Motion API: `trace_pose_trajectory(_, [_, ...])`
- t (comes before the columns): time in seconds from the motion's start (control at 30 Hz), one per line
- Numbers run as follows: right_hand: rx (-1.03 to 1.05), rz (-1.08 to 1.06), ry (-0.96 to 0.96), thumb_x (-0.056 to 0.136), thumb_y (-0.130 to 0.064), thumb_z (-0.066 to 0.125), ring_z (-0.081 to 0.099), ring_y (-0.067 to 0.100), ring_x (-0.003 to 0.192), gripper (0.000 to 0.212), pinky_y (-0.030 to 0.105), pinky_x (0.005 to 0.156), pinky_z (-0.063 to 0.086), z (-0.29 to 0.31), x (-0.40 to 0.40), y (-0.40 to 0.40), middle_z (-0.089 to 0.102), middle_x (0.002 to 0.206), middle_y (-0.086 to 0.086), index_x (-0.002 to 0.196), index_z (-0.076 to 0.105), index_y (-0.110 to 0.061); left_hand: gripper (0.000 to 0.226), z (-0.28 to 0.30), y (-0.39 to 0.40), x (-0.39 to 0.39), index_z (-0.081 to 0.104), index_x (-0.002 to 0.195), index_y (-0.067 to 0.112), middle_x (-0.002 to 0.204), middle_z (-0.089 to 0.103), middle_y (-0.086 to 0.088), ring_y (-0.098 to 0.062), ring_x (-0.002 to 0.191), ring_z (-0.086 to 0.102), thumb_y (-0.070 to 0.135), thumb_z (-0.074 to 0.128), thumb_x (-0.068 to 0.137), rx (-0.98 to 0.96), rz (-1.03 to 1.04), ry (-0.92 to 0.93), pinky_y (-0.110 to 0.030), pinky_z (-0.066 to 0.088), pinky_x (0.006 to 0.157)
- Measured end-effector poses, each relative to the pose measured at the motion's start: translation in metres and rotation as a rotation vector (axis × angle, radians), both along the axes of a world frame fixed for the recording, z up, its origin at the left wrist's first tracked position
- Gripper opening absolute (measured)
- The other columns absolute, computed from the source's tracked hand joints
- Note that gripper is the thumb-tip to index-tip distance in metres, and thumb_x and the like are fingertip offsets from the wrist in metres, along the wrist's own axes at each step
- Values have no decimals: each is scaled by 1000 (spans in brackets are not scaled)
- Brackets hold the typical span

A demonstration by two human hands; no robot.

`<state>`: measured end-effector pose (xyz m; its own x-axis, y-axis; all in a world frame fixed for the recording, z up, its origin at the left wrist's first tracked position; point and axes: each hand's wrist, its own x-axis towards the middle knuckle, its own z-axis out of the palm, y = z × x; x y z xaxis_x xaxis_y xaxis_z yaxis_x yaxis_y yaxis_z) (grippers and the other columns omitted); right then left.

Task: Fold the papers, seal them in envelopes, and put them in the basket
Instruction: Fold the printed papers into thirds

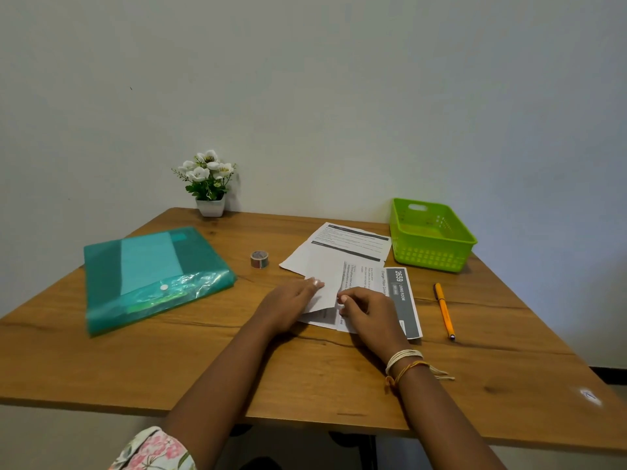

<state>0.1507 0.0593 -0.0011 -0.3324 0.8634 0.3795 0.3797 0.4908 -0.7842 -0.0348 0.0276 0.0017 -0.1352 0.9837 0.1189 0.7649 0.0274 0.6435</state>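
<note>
A printed paper [400, 293] with a grey header lies in the middle of the wooden table [305, 374], its left part folded over. My left hand [291, 307] lies flat on the folded flap, fingers straight. My right hand [368, 313] rests on the sheet with fingers curled, pinching the flap's edge. A second printed paper [346, 245] lies flat just behind. The green plastic basket [431, 235] stands at the back right with nothing visible inside.
A teal plastic document folder [152, 276] lies on the left. A small roll of tape [259, 259] stands between the folder and the papers. An orange pen [444, 310] lies right of the papers. A white pot of flowers [210, 184] stands against the wall.
</note>
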Motion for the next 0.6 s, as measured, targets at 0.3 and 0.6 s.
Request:
trace_pose_trajectory(0.3, [12, -46, -11, 92, -25, 60, 61, 7, 97, 20, 18, 82, 50, -1, -1, 1, 71, 109, -3, 107, 72, -19, 41, 3, -3, 5, 51, 136, 34, 151, 38, 7, -16, 135, 40, 45, 43, 97, 27, -10, 77, -41, 36, 109])
trace_pose_trajectory(0.6, [-6, -41, -85, 86, -22, 68, 58, -3, 79, 18, 8, 74, 43, 1, -1, -2, 71, 107, -3, 103, 74, -18, 49, 0, 2, 13, 45, 139, 34, 153, 35, 2, -17, 142, 27, 50, 49, 92, -15, 108, 302, -48, 14, 116])
